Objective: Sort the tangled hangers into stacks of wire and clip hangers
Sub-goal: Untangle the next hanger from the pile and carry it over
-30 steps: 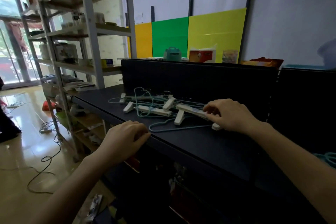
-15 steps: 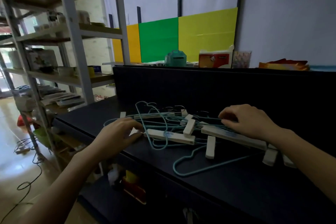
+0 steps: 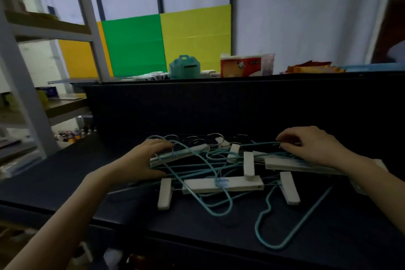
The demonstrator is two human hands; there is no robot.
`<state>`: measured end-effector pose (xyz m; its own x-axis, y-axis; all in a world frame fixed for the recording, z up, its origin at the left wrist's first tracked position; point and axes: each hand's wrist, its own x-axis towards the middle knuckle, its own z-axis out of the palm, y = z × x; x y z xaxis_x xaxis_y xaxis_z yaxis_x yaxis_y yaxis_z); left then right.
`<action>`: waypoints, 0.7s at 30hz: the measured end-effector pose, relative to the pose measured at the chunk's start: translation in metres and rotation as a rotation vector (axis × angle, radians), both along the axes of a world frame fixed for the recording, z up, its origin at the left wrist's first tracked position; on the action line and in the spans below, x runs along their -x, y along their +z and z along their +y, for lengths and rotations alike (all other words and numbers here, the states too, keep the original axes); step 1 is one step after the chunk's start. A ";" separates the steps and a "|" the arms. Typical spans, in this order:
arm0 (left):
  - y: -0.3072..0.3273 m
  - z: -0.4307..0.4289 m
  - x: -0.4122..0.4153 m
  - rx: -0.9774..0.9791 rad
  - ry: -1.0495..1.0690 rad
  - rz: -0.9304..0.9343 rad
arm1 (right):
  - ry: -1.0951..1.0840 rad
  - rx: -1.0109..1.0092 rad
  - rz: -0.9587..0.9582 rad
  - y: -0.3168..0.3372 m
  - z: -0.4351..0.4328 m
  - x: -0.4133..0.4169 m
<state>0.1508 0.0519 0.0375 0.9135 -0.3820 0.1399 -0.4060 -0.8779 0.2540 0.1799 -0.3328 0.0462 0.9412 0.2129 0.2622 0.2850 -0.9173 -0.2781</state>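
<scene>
Sorting is at its opening step; I find no separate stacks yet. The teal coated-wire hangers and white bar-shaped plastic clip hangers lie tangled together on the black shelf top. The left hand grips one clip hanger's end. The right hand, fingers curled, pinches teal wire. Next, in my judgement: draw one hanger free without dragging the rest.

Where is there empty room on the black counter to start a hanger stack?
Bare counter lies left of the left hand, out to its end, and in a strip along the near edge. Between it and the right hand the tangled hangers crowd everything.
</scene>
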 end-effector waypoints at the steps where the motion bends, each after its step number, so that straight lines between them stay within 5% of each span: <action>1: 0.000 0.004 -0.009 0.000 -0.031 0.029 | -0.010 -0.014 0.014 -0.001 0.000 0.000; 7: 0.000 0.006 -0.048 0.020 -0.220 0.218 | -0.037 -0.086 0.102 -0.006 -0.004 -0.006; 21: 0.008 0.022 -0.066 0.043 -0.285 0.070 | -0.150 0.072 0.388 -0.008 -0.019 -0.035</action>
<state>0.2165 0.0739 0.0457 0.7784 -0.6195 0.1014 -0.6145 -0.7191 0.3245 0.2146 -0.3522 0.0386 0.9892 0.0713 -0.1281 0.0341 -0.9617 -0.2721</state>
